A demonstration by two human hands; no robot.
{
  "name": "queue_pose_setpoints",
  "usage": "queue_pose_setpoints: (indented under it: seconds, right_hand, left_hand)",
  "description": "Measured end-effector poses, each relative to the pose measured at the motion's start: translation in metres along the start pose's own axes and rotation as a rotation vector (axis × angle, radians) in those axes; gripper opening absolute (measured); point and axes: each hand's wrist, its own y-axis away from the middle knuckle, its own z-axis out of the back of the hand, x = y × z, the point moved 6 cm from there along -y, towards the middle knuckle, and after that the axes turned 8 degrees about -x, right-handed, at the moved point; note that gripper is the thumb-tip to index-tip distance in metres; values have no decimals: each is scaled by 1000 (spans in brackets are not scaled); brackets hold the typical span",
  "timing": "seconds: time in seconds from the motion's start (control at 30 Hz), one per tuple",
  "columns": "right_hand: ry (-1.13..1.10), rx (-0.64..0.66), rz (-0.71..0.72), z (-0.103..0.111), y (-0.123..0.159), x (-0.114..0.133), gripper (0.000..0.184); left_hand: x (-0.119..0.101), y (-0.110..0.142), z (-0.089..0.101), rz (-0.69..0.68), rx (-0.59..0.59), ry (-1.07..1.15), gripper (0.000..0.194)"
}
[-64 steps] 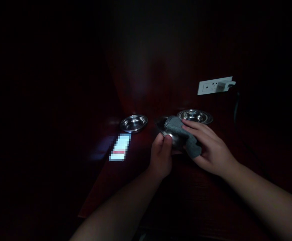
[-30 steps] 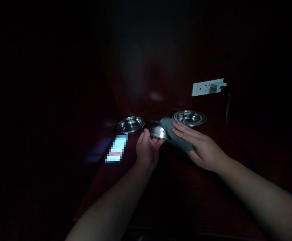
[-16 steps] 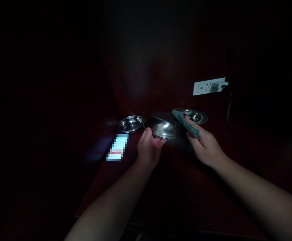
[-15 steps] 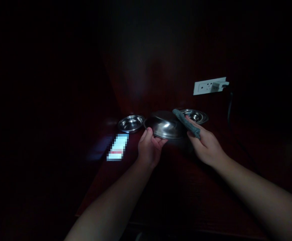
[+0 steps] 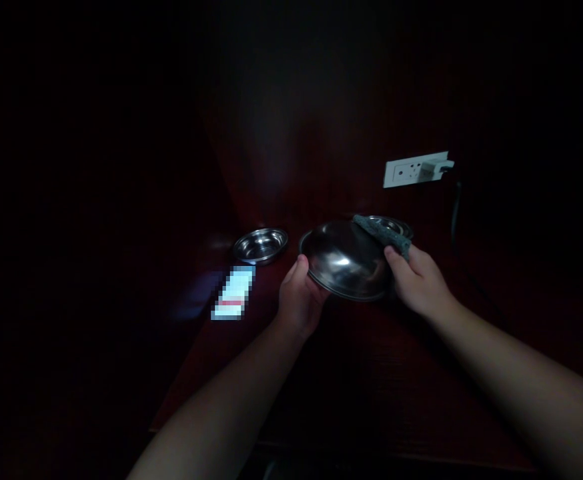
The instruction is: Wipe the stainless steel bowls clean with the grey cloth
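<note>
A shiny metal bowl point(image 5: 349, 263) is held up with its rounded underside facing me. My left hand point(image 5: 301, 300) grips its rim at the left, thumb on the outside and fingers tucked beneath. At the bowl's right side, my right hand point(image 5: 419, 277) is closed on a grey-green cloth point(image 5: 384, 233), which lies against the bowl's upper right. The right fingers are mostly hidden behind the cloth and bowl. Behind the cloth, a second metal dish point(image 5: 401, 227) is partly covered from sight. Another metal bowl point(image 5: 260, 247) stands upright on the dark red table to the left.
A bright, pixelated rectangle point(image 5: 234, 293) lies on the table point(image 5: 211, 373) near its left edge. A white wall socket point(image 5: 414, 170) with a plug and hanging cable point(image 5: 455, 210) is at the back right. The surroundings are very dark.
The held bowl has tilted, showing more of its underside, and its near edge is lower. My right hand has moved slightly right with the cloth, which now lies flatter.
</note>
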Motion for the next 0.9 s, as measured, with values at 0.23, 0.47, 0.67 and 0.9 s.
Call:
queue_pose_setpoints:
  seconds: [0.23, 0.47, 0.67, 0.9]
  right_hand:
    - [-21, 10, -2, -4, 0, -3, 30]
    - [-39, 68, 51, -9, 1, -3, 29]
    - [-100, 79, 6, -13, 0, -9, 34]
    - [-419, 101, -444, -18, 2, -20, 40]
  left_hand:
    - [2, -8, 6, -8, -77, 34, 33]
    - [6, -16, 22, -20, -274, -8, 30]
    - [9, -22, 28, 4, -284, -38, 31]
    - [10, -18, 24, 133, -200, -56, 40]
